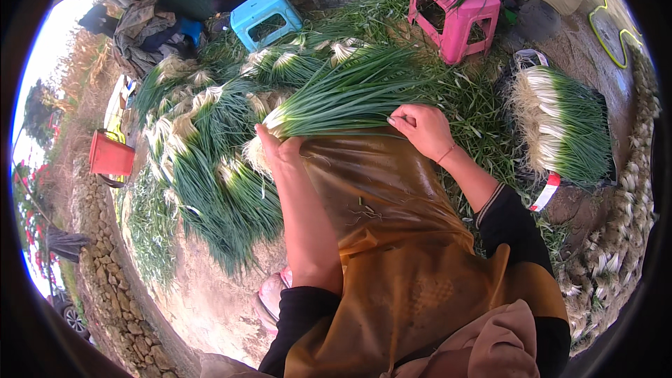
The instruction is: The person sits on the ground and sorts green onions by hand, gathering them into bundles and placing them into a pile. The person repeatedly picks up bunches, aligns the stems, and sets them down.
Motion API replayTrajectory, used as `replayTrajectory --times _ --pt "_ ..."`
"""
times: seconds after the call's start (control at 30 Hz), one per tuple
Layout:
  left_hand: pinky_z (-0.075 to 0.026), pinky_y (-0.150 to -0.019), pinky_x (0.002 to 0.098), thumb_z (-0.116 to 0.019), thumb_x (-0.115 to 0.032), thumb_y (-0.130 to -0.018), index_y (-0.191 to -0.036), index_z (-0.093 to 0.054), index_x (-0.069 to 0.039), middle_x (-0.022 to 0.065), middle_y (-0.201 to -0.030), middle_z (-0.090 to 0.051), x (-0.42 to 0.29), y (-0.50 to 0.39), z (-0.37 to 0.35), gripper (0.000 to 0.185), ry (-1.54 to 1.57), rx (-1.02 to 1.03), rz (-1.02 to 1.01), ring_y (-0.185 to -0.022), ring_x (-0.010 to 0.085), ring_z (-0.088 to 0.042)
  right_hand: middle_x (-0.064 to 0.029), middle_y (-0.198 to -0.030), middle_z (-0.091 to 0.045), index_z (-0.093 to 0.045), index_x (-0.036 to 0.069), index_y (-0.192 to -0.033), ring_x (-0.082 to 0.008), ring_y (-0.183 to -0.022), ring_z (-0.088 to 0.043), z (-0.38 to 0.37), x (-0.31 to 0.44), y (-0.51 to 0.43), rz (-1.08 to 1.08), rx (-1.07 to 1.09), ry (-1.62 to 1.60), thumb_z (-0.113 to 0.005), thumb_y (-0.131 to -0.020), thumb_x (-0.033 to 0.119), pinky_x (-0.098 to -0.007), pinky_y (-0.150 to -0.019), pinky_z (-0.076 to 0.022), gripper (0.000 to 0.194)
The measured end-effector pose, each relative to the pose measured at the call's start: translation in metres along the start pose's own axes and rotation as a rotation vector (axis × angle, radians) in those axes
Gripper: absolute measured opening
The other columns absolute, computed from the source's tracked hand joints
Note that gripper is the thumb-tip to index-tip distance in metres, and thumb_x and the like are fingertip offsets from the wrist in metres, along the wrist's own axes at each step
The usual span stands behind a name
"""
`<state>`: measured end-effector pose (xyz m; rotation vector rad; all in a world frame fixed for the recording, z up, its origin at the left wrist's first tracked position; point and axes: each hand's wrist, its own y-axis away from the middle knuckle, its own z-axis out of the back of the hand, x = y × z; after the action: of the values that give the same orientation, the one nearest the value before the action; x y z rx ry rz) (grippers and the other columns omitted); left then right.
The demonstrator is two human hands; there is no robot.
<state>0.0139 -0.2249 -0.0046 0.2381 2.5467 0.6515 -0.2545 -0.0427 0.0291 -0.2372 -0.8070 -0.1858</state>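
Note:
My left hand [281,148] is closed around the white root end of a bunch of green onions [336,97], whose green leaves fan out to the upper right over my lap. At the lower edge of those leaves is my right hand [417,127], its thumb and forefinger pinched together; whether a thin leaf is between them I cannot tell. A brown waterproof apron [378,184] covers my lap beneath both hands. To the left, several more bunches of green onions [197,184] lie heaped on the ground, their white ends mostly upward.
A crate of green onions [567,126] stands at the right. Ahead are a blue plastic stool [266,17] and a pink plastic stool [457,16], with people seated beyond. Loose leaves [472,110] litter the ground. A red bucket [111,153] is at the far left.

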Motion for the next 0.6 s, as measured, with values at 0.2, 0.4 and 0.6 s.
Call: replayTrajectory --times 0.2,0.4,0.6 --pt "-0.044 -0.106 0.0553 -0.029 -0.057 -0.103 -0.137 -0.049 -0.004 0.0202 -0.136 -0.054 -0.004 0.002 0.006 0.066 0.012 0.065 -0.079 -0.124 0.0386 -0.054 -0.0062 -0.093 -0.064 -0.069 0.007 -0.086 -0.0218 -0.081 -0.063 -0.012 0.018 0.028 0.453 -0.102 -0.184 -0.075 -0.084 0.011 -0.0336 -0.068 -0.0523 0.008" --pt "-0.048 -0.101 0.0515 -0.039 -0.051 -0.104 -0.133 -0.05 -0.002 0.0182 -0.129 -0.058 0.015 0.001 0.016 0.058 -0.067 0.041 -0.129 -0.116 0.0343 -0.057 -0.007 -0.114 -0.065 -0.056 0.006 -0.1 -0.0261 -0.115 -0.06 -0.037 0.069 0.018 0.715 0.192 -0.706 -0.055 -0.1 0.011 -0.0394 -0.097 -0.0502 0.006" --pt "-0.044 -0.105 0.051 -0.036 -0.053 -0.103 -0.133 -0.049 -0.001 0.0185 -0.131 -0.057 0.016 0.005 0.022 0.061 -0.033 0.131 -0.16 -0.119 0.0354 -0.055 0.0057 -0.069 -0.034 -0.043 0.013 -0.091 -0.0041 -0.055 -0.029 -0.083 0.069 -0.005 -0.149 0.48 -1.07 -0.044 -0.107 0.031 -0.0206 -0.046 -0.0287 0.024"
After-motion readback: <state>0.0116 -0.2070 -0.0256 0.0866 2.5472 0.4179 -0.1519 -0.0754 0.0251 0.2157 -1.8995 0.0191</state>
